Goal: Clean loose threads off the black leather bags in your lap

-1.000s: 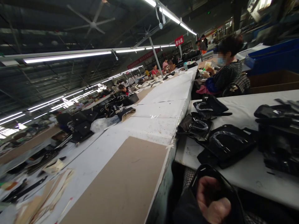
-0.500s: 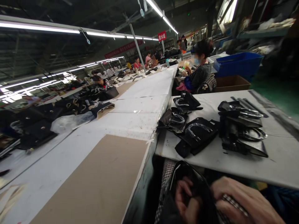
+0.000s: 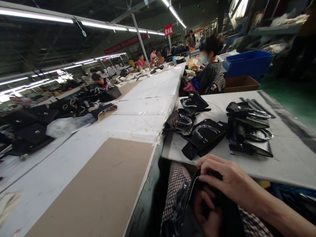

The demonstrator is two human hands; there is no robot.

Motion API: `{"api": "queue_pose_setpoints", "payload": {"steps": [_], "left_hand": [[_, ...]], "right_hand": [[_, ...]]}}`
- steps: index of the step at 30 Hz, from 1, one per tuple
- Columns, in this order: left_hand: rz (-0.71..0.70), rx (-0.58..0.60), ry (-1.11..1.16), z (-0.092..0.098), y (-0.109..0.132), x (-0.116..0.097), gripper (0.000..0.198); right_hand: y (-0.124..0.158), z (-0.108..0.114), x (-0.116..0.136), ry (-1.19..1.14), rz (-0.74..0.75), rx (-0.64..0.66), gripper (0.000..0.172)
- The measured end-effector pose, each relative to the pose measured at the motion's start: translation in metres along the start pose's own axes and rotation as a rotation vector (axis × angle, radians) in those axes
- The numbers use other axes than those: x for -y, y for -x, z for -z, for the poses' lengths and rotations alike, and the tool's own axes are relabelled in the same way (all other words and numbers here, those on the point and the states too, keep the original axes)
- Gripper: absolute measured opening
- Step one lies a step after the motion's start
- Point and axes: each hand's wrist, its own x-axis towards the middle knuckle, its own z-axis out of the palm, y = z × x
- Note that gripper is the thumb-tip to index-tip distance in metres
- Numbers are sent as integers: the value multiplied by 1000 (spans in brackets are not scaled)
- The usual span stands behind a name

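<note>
Bag (image 3: pixel 184 214) on the lap, just below the counter (image 3: pixel 283 158) edge. Right hand (image 3: pixel 229 181) fingers (image 3: pixel 212 162) together, clasping its top rim; left hand (image 3: pixel 207 214) fingers curled, gripping inside its opening.

The right hand (image 3: pixel 229 179) has moved onto the black bag (image 3: pixel 217 210).

Black bag pieces (image 3: pixel 204 136) on table (image 3: pixel 283 161), brown board (image 3: pixel 98 191), blue crate (image 3: pixel 249 62)

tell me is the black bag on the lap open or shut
Open: the left hand is down inside the black bag, and the right hand curls its fingers over the top edge.
</note>
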Motion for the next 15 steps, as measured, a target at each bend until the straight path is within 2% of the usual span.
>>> {"api": "queue_pose_setpoints", "payload": {"steps": [3, 7, 9, 12, 15], "left_hand": [[-116, -141, 171, -5, 2, 7, 32], [-147, -155, 309, -7, -3, 16, 32], [-130, -195, 302, -6, -6, 17, 33], [-129, -106, 298, 2, -1, 12, 32], [-173, 29, 246, 17, 10, -2, 22]], "right_hand": [[1, -7, -4, 27, -39, -25, 17], [4, -16, -3, 167, -97, -35, 6], [4, -17, 0, 160, -93, -21, 10], [0, -19, 3, 17, -77, -17, 21], [-5, -22, 2, -138, -105, -40, 22]]}}
